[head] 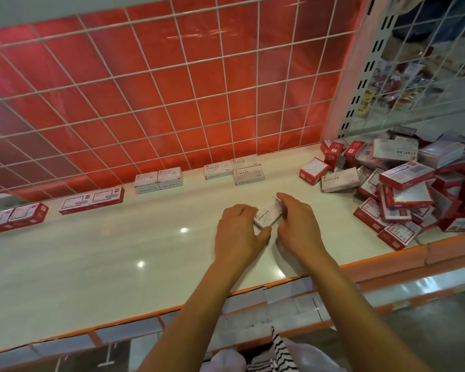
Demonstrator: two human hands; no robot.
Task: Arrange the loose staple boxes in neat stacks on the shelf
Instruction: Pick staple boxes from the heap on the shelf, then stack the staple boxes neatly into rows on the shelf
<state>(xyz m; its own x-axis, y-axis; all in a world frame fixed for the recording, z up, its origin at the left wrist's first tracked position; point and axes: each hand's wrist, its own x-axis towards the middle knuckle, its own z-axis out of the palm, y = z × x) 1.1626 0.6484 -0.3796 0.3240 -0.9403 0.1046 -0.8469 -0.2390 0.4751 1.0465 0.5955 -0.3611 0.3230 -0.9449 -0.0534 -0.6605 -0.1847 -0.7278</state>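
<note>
A white staple box (268,214) printed "STAPLES" is held between both hands above the white shelf (91,259). My left hand (236,232) grips its left end, and my right hand (298,224) grips its right end. A loose heap of red and white staple boxes (403,189) fills the shelf's right end. Along the back sit tidy groups: white boxes (239,170), another white pair (159,179), a red-edged pair (91,201) and a red pair (16,217) at far left.
A white wire grid with a red backing (172,89) closes the back of the shelf. An orange front lip (387,260) with price label holders runs along the near edge. A perforated upright (363,76) and another wire panel stand at the right.
</note>
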